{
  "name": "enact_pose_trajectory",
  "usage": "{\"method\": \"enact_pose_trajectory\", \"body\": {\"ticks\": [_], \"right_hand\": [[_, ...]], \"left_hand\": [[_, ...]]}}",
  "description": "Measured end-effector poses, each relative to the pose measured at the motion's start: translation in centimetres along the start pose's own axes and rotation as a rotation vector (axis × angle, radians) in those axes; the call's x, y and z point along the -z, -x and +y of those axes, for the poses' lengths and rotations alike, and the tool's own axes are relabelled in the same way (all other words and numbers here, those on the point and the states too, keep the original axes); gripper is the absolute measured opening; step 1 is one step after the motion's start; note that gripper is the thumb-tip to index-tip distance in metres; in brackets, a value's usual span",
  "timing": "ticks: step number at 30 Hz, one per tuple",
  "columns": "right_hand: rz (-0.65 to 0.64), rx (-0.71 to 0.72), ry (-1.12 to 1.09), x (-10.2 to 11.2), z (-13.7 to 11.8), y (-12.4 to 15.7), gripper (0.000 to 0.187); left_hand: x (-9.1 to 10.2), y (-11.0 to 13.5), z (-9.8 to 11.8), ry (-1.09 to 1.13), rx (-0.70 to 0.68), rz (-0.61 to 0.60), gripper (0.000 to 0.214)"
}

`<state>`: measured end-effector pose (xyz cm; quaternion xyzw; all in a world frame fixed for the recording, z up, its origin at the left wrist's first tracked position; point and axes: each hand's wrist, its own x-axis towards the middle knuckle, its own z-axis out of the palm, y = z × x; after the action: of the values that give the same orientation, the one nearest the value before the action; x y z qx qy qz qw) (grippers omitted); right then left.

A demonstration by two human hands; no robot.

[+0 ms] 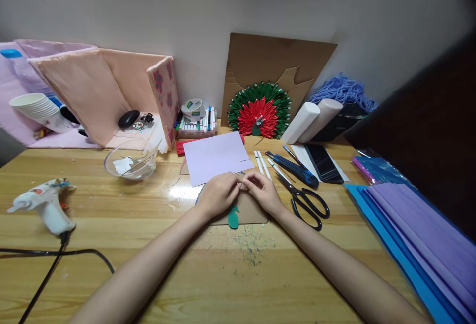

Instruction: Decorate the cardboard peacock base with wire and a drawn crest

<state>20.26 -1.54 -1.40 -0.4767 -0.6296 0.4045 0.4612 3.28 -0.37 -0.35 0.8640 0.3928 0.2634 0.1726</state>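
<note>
My left hand (222, 194) and my right hand (263, 192) meet over a brown cardboard piece (253, 212). The fingertips of both are pinched together, and whatever lies between them is too small to make out. Below my left hand, a green leaf-shaped cutout (233, 219) rests at the cardboard's near edge. Just beyond my fingers lies a sheet of lilac paper (215, 158). Black-handled scissors (301, 197) are to the right of my right hand, with white markers (262, 164) close by.
A white glue gun (44, 205) with a black cord lies at left, near a clear bowl (130, 162). At right are a utility knife (293, 169), a phone (324, 164) and purple sheets (427, 225). A red-green peacock craft (260, 110) leans on cardboard behind.
</note>
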Motion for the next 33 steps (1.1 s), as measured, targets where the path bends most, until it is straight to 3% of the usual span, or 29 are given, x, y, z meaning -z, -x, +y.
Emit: {"method": "enact_pose_trajectory", "body": {"ticks": [5, 33], "right_hand": [[-0.008, -0.058, -0.069, -0.02, 0.31, -0.13, 0.02], [-0.008, 0.001, 0.026, -0.09, 0.44, 0.11, 0.017]], "left_hand": [[-0.09, -0.04, -0.02, -0.022, 0.028, 0.024, 0.021], [0.02, -0.07, 0.26, -0.081, 0.055, 0.025, 0.024]]}}
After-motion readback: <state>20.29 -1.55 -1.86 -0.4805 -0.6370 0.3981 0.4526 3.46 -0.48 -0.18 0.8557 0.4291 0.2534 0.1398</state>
